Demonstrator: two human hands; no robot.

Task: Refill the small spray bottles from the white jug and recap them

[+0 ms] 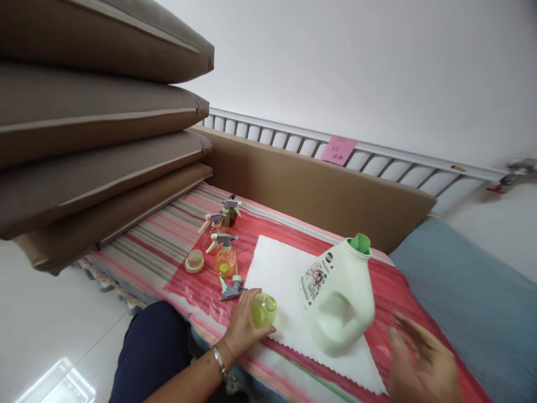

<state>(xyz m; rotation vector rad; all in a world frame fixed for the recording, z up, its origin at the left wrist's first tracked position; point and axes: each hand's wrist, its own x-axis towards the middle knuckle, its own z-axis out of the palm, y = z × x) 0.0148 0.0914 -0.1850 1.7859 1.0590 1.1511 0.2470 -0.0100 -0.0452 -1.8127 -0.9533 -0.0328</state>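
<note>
My left hand (243, 327) is wrapped round a small yellow-green spray bottle body (263, 310) with no top on it, at the near edge of a white cloth (277, 274). A loose grey spray head (231, 288) lies just left of it. A large pale green detergent jug (339, 296) with an open green spout stands tilted on the cloth. To the jug's right my right hand (419, 361) is blurred, fingers spread, holding nothing.
Three small spray bottles (224, 254) and a beige cap (194, 261) stand on the striped red tablecloth (159, 240). Brown cushions (96, 123) are stacked at left. A brown padded board (319, 184) lines the back, with a blue surface (470, 302) at right.
</note>
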